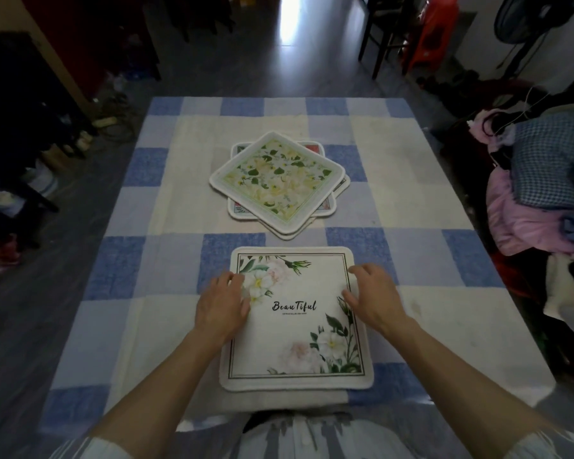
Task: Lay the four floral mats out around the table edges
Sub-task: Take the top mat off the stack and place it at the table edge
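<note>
At the near edge of the table, right in front of me, I see a square white fabric mat printed with pale pink and white flowers and the word "Beautiful", lying flat and squared to the edge. My left hand rests palm down on the mat's left border, fingers spread loosely over the white flower in its upper left part. My right hand lies flat on the right border, fingers pointing inward over the thin dark printed frame. Both hands are open and pressing on the mat, not gripping it, and they sit well apart with the lettering between them.

Further out, at the middle of the table, I make out the remaining mats in a loose stack. The top one is a square white-rimmed mat with green leaves and yellow blossoms, turned cornerwise like a diamond. Under it the corners of other mats poke out, one showing red and blue in its print; I cannot tell exactly how many lie beneath.

All of it rests on a blue, pale lilac and cream checked tablecloth that covers the whole tabletop. To the right of the table a heap of pink and blue checked clothing is piled up.
</note>
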A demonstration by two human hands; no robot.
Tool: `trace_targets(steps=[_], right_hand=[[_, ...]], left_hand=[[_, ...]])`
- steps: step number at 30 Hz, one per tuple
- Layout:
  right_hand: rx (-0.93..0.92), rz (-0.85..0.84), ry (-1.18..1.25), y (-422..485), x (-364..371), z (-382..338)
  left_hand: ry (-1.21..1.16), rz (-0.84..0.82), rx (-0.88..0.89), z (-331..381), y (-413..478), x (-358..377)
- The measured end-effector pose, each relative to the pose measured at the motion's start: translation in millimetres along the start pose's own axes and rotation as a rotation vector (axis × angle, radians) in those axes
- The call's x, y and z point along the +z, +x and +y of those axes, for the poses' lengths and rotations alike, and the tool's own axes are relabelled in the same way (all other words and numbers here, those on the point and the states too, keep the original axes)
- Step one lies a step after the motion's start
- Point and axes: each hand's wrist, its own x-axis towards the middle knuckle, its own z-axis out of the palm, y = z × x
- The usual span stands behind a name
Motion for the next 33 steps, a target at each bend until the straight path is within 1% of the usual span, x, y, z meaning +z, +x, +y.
trace_targets(steps=[3,5,10,15,20,27,33], right_hand=[[-0.016,-0.034,0.047,-28,6,8],[-0.028,-0.078,0.057,-48,15,11],[-0.074,-0.17,-0.002,-92,37,14],[-0.001,-0.251,-0.023,-134,50,14],[-0.06,-0.206,-0.046,-148,56,4],[-0.029,-0.194,0.019,-145,55,8],[0.018,-0.161,0.011,-142,52,15]], left_hand=[[0.014,-0.039,-0.056,10,-35,6],[0.051,-0.057,-0.051,17,-57,13],[0.031,-0.109,-0.07,22,-105,26],[0.013,-0.183,-0.109,10,-130,34],[-0.044,-0.156,-0.092,4,-135,42],[-0.102,-0.062,-0.065,6,-145,55],[-0.085,-0.071,-0.035,20,-162,63]])
